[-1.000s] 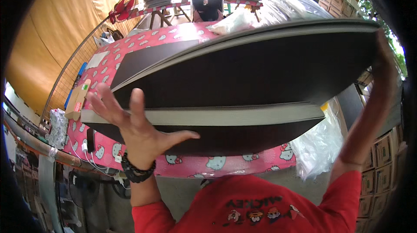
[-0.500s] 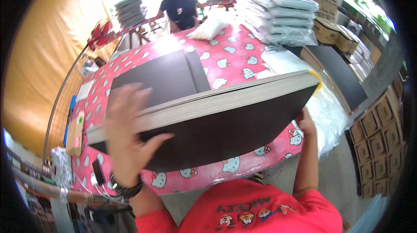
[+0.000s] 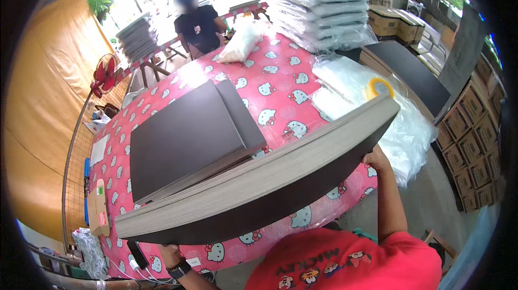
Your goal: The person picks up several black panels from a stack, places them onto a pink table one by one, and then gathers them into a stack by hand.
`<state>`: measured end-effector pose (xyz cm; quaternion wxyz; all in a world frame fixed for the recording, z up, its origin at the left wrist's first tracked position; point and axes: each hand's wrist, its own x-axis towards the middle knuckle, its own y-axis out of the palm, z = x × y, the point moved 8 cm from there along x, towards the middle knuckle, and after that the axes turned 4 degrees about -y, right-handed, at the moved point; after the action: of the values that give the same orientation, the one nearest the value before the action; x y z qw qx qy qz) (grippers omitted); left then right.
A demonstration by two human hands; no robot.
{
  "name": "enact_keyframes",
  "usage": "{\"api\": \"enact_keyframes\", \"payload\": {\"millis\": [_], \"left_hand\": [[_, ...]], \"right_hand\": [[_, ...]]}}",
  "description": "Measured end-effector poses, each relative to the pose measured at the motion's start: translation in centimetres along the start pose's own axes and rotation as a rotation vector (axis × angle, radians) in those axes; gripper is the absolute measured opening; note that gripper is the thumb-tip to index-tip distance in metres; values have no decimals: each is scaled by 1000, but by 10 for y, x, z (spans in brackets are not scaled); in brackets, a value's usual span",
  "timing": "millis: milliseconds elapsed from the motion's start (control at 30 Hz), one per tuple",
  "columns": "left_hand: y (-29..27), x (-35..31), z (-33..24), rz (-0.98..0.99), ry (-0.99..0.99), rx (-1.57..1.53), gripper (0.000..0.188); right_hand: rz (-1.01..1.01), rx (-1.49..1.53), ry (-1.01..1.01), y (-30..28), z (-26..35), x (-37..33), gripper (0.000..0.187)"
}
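Note:
A thick stack of dark boards [image 3: 259,198] with pale grey edges is held tilted over the near side of the table, bowing in the middle. My left hand [image 3: 170,253] grips its lower edge near the left end; most of the fingers are hidden beneath. At the right end, my right hand [image 3: 379,160] is closed on the lower edge, its fingertips partly covered. Just beyond lies a second stack of dark boards [image 3: 186,133], its top board out of line with those below. A yellow tape roll [image 3: 371,86] sits by the held stack's far right corner.
Clear plastic bags [image 3: 407,147] cover the table's right side. Wrapped packages [image 3: 340,12] are piled at the back, near a white bag [image 3: 239,47]. A black phone [image 3: 138,255] with white cables lies front left. Cartons [image 3: 467,112] line the right; a person [image 3: 199,25] sits beyond.
My left hand, spread out over the stack's upper left side before, now holds its lower edge. The stack's left end has dropped nearer to me, and more of its grey edges shows.

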<state>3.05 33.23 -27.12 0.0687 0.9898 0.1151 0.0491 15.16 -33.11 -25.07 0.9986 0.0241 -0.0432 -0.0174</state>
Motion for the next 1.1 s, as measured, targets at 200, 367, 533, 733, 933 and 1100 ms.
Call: {"api": "enact_keyframes", "payload": {"millis": [200, 367, 533, 733, 933, 1100], "left_hand": [[50, -12, 25, -278, 148, -143, 78], [91, 59, -92, -385, -15, -46, 58], [77, 233, -149, -311, -201, 229, 56], [20, 363, -140, -208, -174, 496, 74], [-52, 398, -31, -375, -302, 1491, 96], [-51, 377, -14, -247, -187, 853, 95]], "right_hand": [[-170, 139, -202, 19, -2, -3, 96], [-144, 129, -65, 96, 60, 80, 68], [-43, -112, 40, 160, 103, 222, 73], [104, -515, -46, 255, 81, 350, 80], [95, -809, 86, 258, -59, 353, 94], [178, -378, 349, 258, -69, 336, 81]]}}
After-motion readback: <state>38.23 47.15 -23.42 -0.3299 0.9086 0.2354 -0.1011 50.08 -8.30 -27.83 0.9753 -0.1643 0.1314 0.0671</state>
